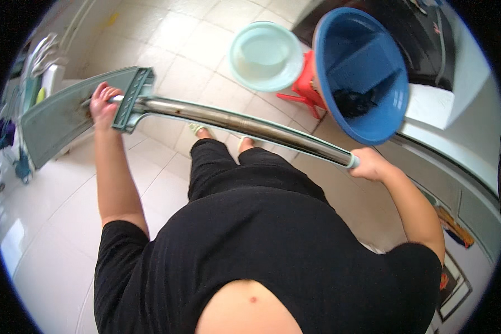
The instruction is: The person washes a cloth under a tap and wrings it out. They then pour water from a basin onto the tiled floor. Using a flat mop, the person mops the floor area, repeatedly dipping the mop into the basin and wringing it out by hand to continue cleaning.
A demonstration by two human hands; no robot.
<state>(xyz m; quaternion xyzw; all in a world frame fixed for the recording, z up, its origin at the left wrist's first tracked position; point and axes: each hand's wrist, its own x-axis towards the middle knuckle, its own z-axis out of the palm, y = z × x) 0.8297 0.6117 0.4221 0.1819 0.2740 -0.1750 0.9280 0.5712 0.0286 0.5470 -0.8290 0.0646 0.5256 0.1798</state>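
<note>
A long metal pole (222, 119) with pale green plastic along its sides slants across in front of my body, held at both ends. Its left end passes into a ribbed dark-green crosspiece (133, 99). My left hand (101, 103) is closed around the thin rod just beyond that crosspiece. My right hand (368, 164) wraps the pole's other end, beside its pale green cap. Behind my left hand lies a broad grey-green panel (58, 119) with brownish stains. Whether the panel is joined to the pole cannot be made out.
Ahead to the right, a large blue tub (387, 72) contains a black item. A red plastic stool (306, 86) stands beside it, next to a pale green basin (266, 55). Hanging items (22, 161) line the left edge. Light tiles (167, 167) cover the floor.
</note>
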